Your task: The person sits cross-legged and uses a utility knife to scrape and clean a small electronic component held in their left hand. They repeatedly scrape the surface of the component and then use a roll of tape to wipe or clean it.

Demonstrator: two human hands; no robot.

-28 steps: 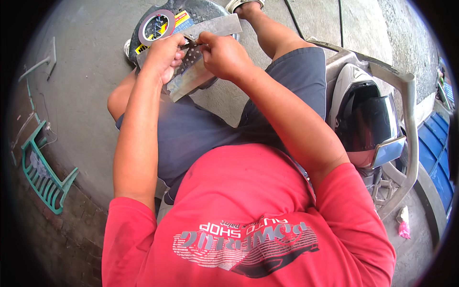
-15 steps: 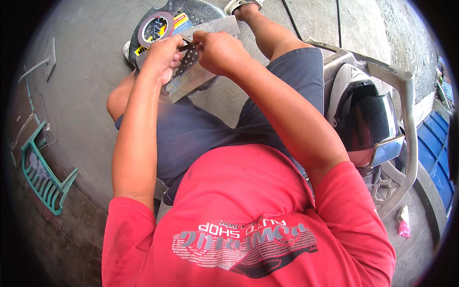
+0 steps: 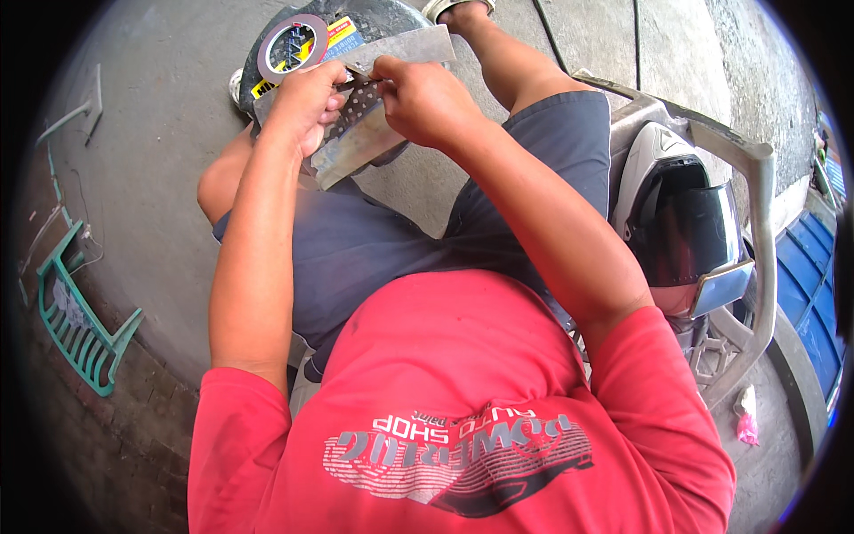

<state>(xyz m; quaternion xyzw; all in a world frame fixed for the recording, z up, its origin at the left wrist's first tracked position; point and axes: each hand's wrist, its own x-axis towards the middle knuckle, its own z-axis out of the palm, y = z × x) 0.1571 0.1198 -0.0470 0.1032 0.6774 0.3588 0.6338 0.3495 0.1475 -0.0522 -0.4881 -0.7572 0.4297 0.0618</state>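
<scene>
Fingers of your left hand point(image 3: 307, 102) and right hand point(image 3: 429, 102) curl close together around one small dark piece point(image 3: 358, 76).

That piece sits between your fingertips, by the upper strip point(image 3: 411, 48) of two pale metal strips; whether either hand clamps it, you cannot tell from this angle. Your lower strip point(image 3: 360, 156) slants nearer you, with one dark holed surface point(image 3: 356, 107) between the two. One tape roll point(image 3: 264, 53) and one yellow-and-blue package point(image 3: 343, 36) lie beyond your left hand, on one dark stool point(image 3: 390, 14).
</scene>
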